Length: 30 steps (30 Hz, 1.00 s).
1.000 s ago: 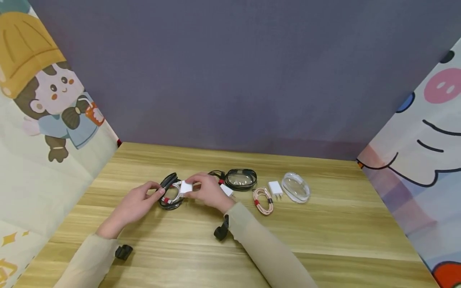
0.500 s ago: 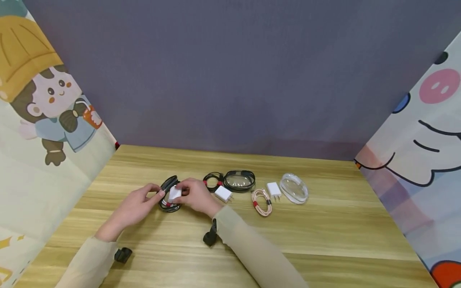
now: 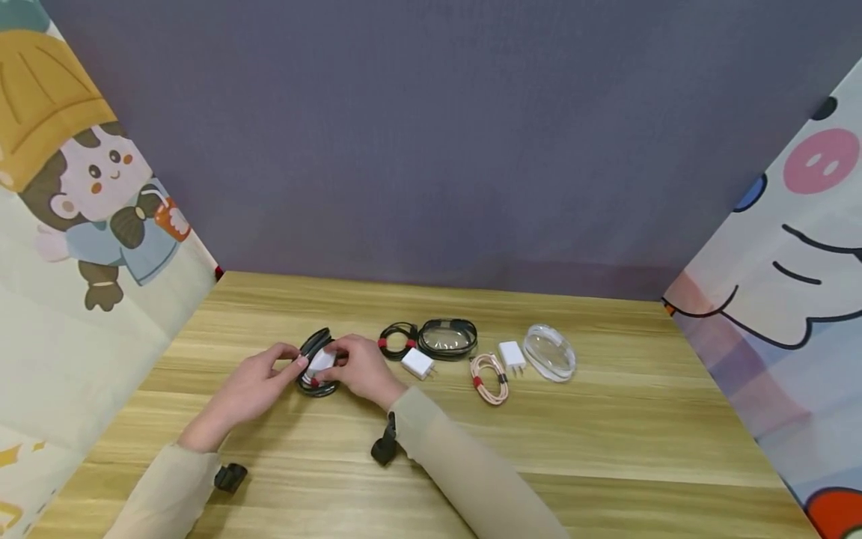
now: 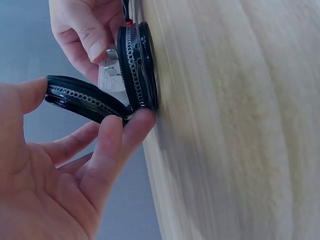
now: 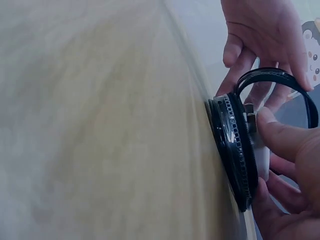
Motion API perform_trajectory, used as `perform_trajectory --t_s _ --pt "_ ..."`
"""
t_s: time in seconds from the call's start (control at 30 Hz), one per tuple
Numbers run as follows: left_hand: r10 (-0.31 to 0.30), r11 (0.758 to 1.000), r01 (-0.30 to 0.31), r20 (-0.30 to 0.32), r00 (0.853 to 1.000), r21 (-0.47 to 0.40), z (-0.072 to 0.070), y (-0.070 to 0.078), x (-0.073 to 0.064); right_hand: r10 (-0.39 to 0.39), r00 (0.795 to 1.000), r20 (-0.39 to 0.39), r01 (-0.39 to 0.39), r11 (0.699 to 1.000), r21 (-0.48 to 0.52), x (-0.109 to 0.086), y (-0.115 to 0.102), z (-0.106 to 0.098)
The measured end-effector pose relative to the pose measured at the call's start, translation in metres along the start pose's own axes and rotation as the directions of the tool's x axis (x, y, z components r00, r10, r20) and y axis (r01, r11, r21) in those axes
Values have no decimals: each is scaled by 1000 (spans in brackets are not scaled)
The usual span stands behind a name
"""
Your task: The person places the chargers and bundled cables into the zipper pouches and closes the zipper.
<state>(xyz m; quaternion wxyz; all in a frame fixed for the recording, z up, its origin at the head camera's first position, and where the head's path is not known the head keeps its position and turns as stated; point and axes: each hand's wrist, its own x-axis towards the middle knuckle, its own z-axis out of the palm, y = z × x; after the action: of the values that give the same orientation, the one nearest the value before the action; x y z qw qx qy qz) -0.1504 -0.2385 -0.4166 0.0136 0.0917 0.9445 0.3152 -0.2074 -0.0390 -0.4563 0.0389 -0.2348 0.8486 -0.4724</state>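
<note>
A small round zip pouch (image 4: 140, 65) with black edges and clear panels lies unfolded at the left of the things on the table. My left hand (image 3: 252, 385) grips its raised lid, thumb on the rim and fingers at the hinge side. Inside the pouch's lower half, my right hand (image 3: 367, 370) holds a white charger plug (image 4: 111, 80); its metal prongs show in the left wrist view. A red cable tie (image 3: 314, 382) shows beside the charger, and most of the cable under it is hidden.
To the right lie a black cable coil (image 3: 382, 343), a white charger (image 3: 417, 363), a black-edged clear pouch (image 3: 447, 357), a pink cable coil (image 3: 499, 399), another white charger (image 3: 512, 354) and a white-edged clear pouch (image 3: 571, 363). A grey panel (image 3: 438, 150) stands behind the table.
My right hand has moved left with the charger, from beside the pouch into its lower half, over the white cable. My left hand still holds the lid.
</note>
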Motion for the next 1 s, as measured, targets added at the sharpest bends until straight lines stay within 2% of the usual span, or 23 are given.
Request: perform_trajectory --t_s 0.3,0.57,0.73,0.87,1.0 --pt "-12 1000 12 -8 1000 -4 0 1 -2 82 997 -12 -78 976 204 -3 4 -6" --pt "-8 1000 7 -21 1000 -6 1 1 -2 79 993 -91 -55 969 240 -1 10 -13" --pt "30 1000 -30 -39 999 -1 3 2 -2 127 985 -117 -104 977 188 -2 13 -17" --pt "75 997 -74 -50 996 26 5 3 -2 152 981 -118 -132 979 156 -3 12 -20" --pt "89 995 -86 -57 994 57 7 3 -2 187 979 -83 -167 966 198 -3 14 -19"
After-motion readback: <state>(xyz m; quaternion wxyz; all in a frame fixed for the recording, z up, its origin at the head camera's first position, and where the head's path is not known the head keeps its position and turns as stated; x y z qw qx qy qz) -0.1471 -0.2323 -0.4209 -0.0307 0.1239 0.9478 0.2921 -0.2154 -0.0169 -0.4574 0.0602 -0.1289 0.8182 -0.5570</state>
